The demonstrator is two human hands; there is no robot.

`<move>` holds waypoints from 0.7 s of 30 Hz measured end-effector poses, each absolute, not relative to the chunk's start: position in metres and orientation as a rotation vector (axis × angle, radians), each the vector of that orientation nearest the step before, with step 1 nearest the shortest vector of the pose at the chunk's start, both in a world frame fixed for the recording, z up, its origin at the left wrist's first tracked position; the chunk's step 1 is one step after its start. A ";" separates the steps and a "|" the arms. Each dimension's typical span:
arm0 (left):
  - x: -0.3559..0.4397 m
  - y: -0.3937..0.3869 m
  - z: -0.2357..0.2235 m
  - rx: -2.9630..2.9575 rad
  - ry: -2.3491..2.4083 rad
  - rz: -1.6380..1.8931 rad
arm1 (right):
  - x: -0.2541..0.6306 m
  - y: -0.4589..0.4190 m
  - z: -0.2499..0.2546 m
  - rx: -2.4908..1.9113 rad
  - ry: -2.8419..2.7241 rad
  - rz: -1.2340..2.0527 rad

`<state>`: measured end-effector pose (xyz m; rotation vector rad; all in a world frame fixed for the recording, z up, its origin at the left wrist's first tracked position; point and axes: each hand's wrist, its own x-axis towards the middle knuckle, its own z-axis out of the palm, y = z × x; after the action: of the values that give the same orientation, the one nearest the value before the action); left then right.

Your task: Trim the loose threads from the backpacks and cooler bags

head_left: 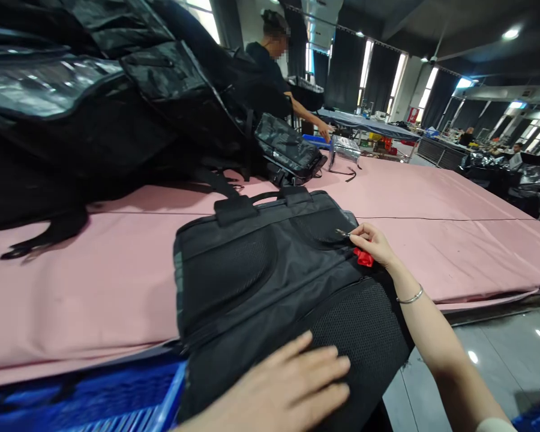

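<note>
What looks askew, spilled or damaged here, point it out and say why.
Nothing looks clearly spilled or damaged, including the black fabric bag with mesh panels. Only a loose black strap looks untidy: it trails from the heaped glossy black bags onto the pink-covered table at the left.

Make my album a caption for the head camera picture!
Black backpack partly on a pink tabletop, left hand spread over it, right hand holding a metal-tipped tool.

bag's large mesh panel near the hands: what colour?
Black, in the head view: the mesh panel matches the bag's black fabric.
</note>
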<state>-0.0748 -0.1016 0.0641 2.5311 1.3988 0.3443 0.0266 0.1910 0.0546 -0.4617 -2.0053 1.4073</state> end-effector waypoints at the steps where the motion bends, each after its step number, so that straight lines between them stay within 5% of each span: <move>1: -0.089 -0.102 0.062 2.537 1.487 0.327 | 0.027 0.191 0.055 -0.467 -1.999 1.410; 8: -0.183 -0.132 0.054 1.981 2.735 0.707 | 0.024 0.191 0.058 -0.519 -1.876 1.548; 14: -0.151 -0.108 0.073 2.201 2.351 1.074 | 0.027 0.196 0.074 -0.622 -1.730 1.474; 21: -0.094 -0.006 0.074 2.523 1.878 0.504 | 0.093 0.197 0.070 -0.894 -1.796 0.923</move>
<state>-0.0941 -0.0061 0.0738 2.5232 1.8776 0.5042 0.0928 0.1970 0.0699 -0.8939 -1.7956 0.9230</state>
